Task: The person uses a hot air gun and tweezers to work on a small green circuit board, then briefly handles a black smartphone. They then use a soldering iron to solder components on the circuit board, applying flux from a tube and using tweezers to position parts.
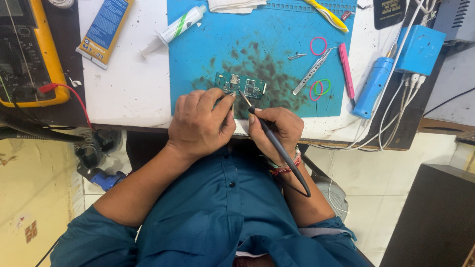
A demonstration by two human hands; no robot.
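1. Overhead, looking down: small green board (240, 85) lies flat on a stained blue mat (198, 49), near the front edge of the white surface (128, 84).
2. Left hand (200, 123) is closed, fingers bunched at the board's near edge; whether it pinches a thin tool or only braces the board, I cannot tell.
3. Right hand (277, 129) is clamped pen-style on a dark iron (269, 133), tip angled up-left onto the board's middle, cord looping back toward the body.
4. Hands sit just beside each other, nearly touching.
5. Nearby on the mat: tweezers (311, 71), pink and green bands (320, 88), pink stick (346, 69). Syringe (175, 28) straddles the mat's left edge. Yellow meter (29, 54) sits far left, blue handpiece (372, 88) right.
6. Risks, as judged: tip could skid onto neighbouring parts if the board shifts under a light hold; left fingers lie close to the tip; the trailing cord could drag the iron off line.
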